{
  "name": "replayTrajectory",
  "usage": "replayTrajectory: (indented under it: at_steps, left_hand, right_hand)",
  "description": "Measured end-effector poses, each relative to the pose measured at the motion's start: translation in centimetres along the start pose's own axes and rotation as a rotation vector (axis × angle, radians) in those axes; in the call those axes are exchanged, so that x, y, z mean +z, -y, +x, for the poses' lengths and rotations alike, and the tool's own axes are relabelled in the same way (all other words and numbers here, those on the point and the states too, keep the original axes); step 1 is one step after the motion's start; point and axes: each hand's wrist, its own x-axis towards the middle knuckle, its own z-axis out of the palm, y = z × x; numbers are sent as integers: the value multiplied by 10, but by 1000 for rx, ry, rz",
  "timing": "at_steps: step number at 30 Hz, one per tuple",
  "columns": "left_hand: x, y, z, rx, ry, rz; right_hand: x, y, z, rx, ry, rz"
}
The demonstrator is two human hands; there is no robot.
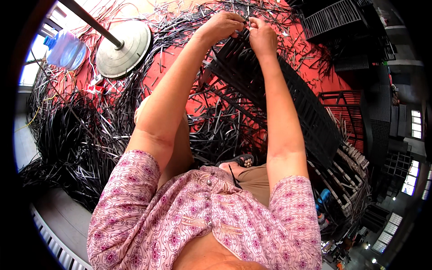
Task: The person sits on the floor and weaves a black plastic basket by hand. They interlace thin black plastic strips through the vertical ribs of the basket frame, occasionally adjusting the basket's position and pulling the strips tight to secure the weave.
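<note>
My left hand (pixel 220 28) and my right hand (pixel 263 39) meet at the top centre, both with fingers closed. Between their fingertips is a thin black strip (pixel 247 22), at the upper end of a long black woven frame (pixel 310 108). That slatted frame runs from under my hands down to the right, beside my right forearm. Its upper corner lies just below my fingers. How the strip passes through the frame there is too small to tell.
Loose black strips (pixel 67 139) heap up at the left and scatter over the red floor covering (pixel 159 67). A round pole base (pixel 123 51) and a clear blue water jug (pixel 67 49) stand upper left. Black slatted racks (pixel 333 20) are upper right; jointed poles (pixel 348 173) lie lower right.
</note>
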Motion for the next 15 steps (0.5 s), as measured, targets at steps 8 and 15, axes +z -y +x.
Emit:
replayTrajectory:
  at_steps: [8, 15]
  left_hand:
    - [-1, 2, 6, 150, -36, 251]
    - [-8, 2, 4, 142, -139, 400]
  right_hand:
    - [13, -38, 23, -274, 280, 259]
    - [12, -38, 27, -242, 330, 289]
